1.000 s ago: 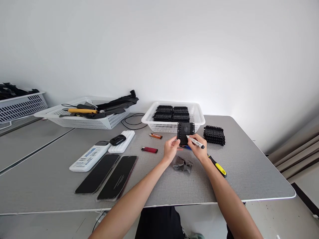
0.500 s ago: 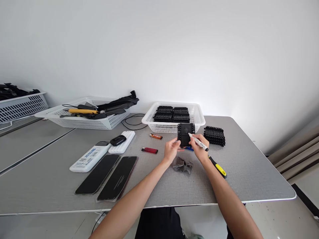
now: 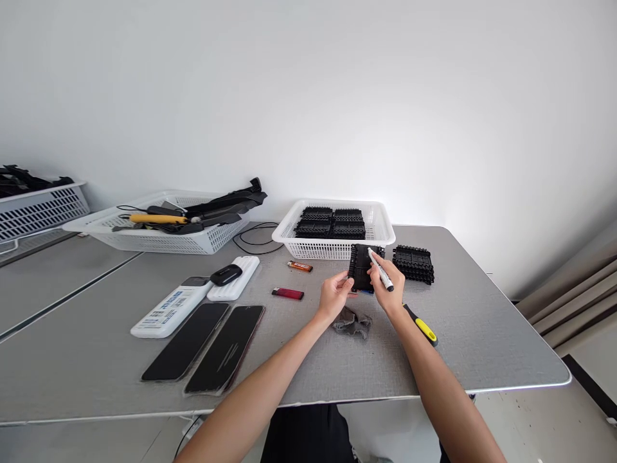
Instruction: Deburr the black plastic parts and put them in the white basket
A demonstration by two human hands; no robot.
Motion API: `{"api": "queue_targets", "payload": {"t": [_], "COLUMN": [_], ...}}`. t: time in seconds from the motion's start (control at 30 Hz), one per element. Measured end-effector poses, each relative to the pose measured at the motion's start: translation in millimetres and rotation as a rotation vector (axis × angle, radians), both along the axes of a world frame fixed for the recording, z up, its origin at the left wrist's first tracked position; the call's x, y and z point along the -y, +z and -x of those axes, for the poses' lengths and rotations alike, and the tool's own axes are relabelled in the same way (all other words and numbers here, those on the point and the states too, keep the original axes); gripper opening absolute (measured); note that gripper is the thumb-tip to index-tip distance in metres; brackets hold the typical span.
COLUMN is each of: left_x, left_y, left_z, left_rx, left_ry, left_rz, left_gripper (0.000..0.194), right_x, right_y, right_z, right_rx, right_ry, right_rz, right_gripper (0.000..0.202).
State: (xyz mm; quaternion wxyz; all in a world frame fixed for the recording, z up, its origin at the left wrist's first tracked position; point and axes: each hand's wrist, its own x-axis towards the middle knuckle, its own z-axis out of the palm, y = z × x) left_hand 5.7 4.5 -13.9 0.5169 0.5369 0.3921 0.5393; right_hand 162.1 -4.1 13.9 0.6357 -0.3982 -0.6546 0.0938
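Observation:
Between my hands is a black plastic panel (image 3: 361, 269) with ridged sides, tilted up above the table. My left hand (image 3: 334, 294) is closed on its lower left edge. In my right hand (image 3: 388, 283) is a white marker (image 3: 382, 270), its tip at the panel's upper face; I cannot tell whether it touches. Just below lies a crumpled grey cloth (image 3: 353, 323). A stack of similar black panels (image 3: 413, 263) stands to the right of my right hand. Partly behind my right wrist is a tool with a black and yellow handle (image 3: 423, 328).
A white basket (image 3: 332, 247) behind my hands holds more black panels. To the left are an orange lighter (image 3: 300, 265), a red lighter (image 3: 288, 293), two phones (image 3: 186, 341), white power banks (image 3: 168, 312) and a basket (image 3: 193, 243) of black parts. The table's front edge is near.
The panel has shifted slightly right and tilted in my left hand. My right hand has moved the marker tip up and to the right over the panel's face.

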Motion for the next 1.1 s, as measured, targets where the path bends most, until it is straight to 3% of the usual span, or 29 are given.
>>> {"api": "queue_targets", "payload": {"t": [0.53,0.77,0.93,1.03,1.1], "left_x": [3,-5,-11,-13,-14], "left_y": [2.4,-3.8,-5.5,-6.2,-6.6], "left_z": [-2,2,9,10,10], "left_rx": [0.006,0.087,0.112,0.129,0.141], "left_ry": [-0.038,0.142,0.237,0.281,0.310], "left_rz": [-0.013,-0.011,-0.037,-0.050,-0.050], "left_gripper": [0.064,0.068,0.065,0.065,0.065], "right_x": [-1,0,7,25,41], "right_y": [-3.4,1.3,8.5,-2.5,-16.4], "right_z": [0,-2,-5,-7,-8], "right_rx": [0.068,0.023,-0.045,0.049,0.142], "right_ry": [0.007,-0.081,-0.084,-0.086,-0.089], "right_rz": [-0.031,-0.046,0.060,0.187,0.233], "right_gripper": [0.040,0.032,0.049,0.034,0.039]}}
